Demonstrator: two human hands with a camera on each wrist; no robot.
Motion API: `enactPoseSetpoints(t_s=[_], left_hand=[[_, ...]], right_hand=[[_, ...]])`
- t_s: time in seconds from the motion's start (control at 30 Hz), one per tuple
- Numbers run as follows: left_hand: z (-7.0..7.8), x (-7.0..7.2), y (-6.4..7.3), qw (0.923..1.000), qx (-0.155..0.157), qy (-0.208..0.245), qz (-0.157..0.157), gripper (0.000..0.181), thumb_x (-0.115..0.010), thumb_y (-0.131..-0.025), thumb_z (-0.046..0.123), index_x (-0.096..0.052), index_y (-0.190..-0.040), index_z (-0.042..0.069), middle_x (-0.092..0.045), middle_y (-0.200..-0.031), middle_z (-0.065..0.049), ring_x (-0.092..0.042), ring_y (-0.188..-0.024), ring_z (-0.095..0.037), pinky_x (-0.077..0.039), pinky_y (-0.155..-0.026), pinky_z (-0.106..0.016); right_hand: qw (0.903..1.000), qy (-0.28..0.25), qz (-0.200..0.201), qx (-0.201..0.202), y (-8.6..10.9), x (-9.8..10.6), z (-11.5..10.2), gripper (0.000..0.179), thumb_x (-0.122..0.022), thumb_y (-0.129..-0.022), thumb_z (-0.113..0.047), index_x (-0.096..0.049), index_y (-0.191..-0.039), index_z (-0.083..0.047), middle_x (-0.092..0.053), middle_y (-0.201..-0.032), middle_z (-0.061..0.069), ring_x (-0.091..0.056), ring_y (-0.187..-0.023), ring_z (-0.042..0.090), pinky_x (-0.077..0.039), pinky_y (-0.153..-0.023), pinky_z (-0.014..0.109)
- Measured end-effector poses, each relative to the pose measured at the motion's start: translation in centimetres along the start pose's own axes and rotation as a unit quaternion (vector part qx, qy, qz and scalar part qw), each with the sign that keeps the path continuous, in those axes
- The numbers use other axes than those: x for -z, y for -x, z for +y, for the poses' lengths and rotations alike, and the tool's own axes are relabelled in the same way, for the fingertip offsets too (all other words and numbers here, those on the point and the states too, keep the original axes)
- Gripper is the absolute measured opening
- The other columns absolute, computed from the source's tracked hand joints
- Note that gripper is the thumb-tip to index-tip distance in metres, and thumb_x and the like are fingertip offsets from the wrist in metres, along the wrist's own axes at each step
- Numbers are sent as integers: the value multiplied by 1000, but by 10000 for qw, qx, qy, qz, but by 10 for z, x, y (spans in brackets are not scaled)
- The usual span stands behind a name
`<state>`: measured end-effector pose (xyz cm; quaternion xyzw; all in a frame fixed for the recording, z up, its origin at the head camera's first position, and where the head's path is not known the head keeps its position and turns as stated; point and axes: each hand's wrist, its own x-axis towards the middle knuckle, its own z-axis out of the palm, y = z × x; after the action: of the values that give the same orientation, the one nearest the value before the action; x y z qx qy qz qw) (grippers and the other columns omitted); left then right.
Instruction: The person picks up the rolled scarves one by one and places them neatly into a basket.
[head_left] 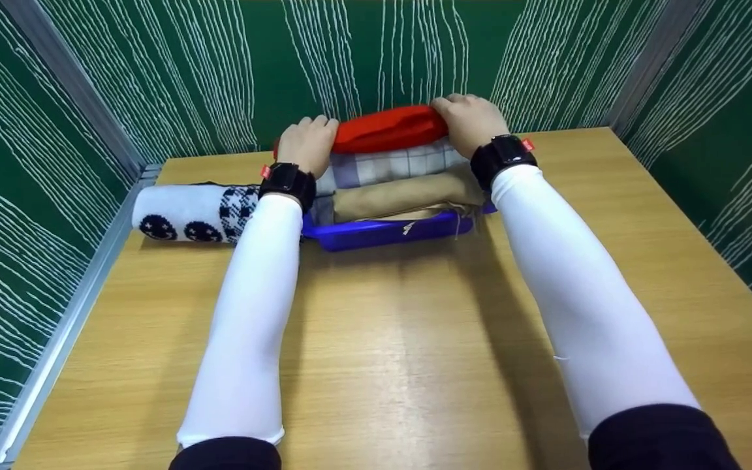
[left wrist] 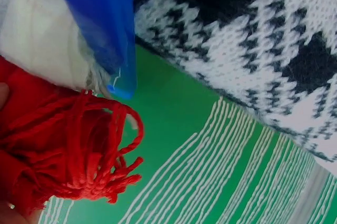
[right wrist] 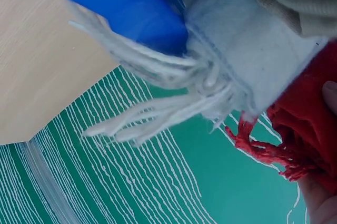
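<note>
A folded red scarf (head_left: 389,128) with knotted fringe (left wrist: 100,166) lies along the back of a blue bin (head_left: 389,235). My left hand (head_left: 309,145) grips the scarf's left end, and my right hand (head_left: 474,124) grips its right end. In front of the red scarf sit a pale plaid scarf (head_left: 382,166) and a rolled tan cloth (head_left: 408,194), both in the bin. White fringe (right wrist: 158,113) from the pale scarf hangs over the bin's side in the right wrist view. Most of my fingers are hidden behind the red scarf.
Left of the bin, a rolled white and black knit piece (head_left: 180,212) lies on the wooden table (head_left: 376,365). Green walls (head_left: 154,78) with white wavy lines and grey metal corner posts (head_left: 653,59) surround the table's back and sides.
</note>
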<state>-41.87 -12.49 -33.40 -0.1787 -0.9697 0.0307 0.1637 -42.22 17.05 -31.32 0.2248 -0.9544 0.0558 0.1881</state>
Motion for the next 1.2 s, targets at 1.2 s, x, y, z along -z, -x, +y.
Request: enactPoseSetpoints(t_s=[1.2], left_hand=[[-9,-2,1,9978,142,440,485,27,-57,-105,1,-74,-127,-2,-74,-124,-21,-68,-117,-40,-61,-101,-53]], right_hand=[[9988,273,251,311,-5,-5,-1,32,-54,-96,11,-73,-121,7,-69,-115,27,-66,-109,47,-59,-97,61]])
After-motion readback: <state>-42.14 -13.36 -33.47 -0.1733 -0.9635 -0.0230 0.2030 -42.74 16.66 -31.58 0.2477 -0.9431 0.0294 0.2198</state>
